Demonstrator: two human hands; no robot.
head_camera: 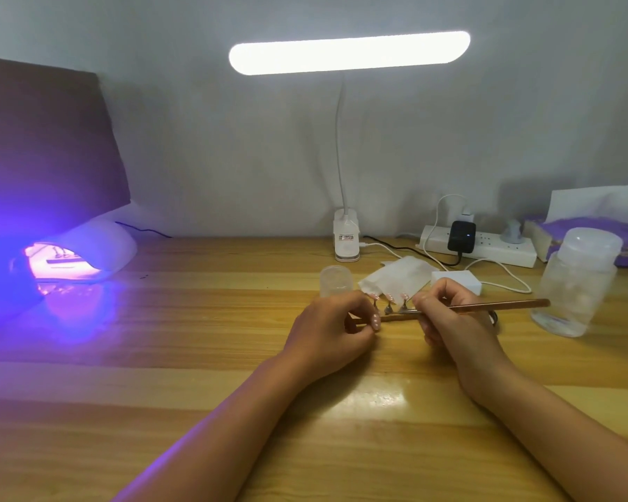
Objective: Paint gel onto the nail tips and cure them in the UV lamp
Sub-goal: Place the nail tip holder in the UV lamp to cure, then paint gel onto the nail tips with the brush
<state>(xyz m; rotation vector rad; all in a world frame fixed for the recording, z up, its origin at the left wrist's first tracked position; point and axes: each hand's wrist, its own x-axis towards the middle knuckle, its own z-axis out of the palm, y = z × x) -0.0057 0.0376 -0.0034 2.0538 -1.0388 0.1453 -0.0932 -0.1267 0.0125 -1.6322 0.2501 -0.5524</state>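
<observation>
Several pink nail tips stand on small pegs of a narrow dark holder bar in the middle of the wooden table. My left hand grips the bar's left end with curled fingers. A long copper-coloured brush is pinched in my right hand, its handle pointing right and its tip near the nail tips. At the far left the white UV lamp glows purple, with another holder inside it.
A clip-on desk lamp stands behind the hands, shining overhead. Around it are a small clear cup, white wipes, a white box, a power strip with cables, and a clear jar at right.
</observation>
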